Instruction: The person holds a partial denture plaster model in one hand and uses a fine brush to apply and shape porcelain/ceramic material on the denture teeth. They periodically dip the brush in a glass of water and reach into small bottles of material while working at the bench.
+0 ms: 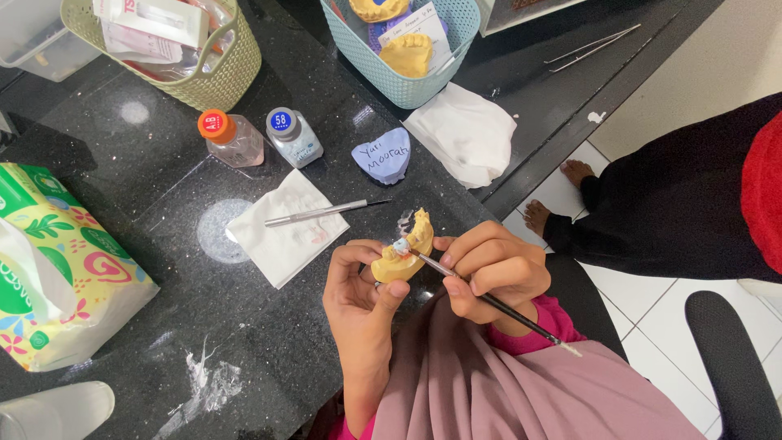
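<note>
2 hands work over the counter point(269, 358): left hand point(358, 297) fingers curl closed around a yellow cast point(403, 259); right hand point(493, 273) pinches a brush point(489, 300), tip touching the cast.

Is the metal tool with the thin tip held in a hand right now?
No. The metal tool lies on a white tissue on the counter, while the right hand holds a thin brush.

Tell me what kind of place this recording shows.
Probably a dental lab bench. The left hand holds a yellow dental cast while the right hand works it with a fine brush; more casts fill a blue basket beside two small bottles.
</note>
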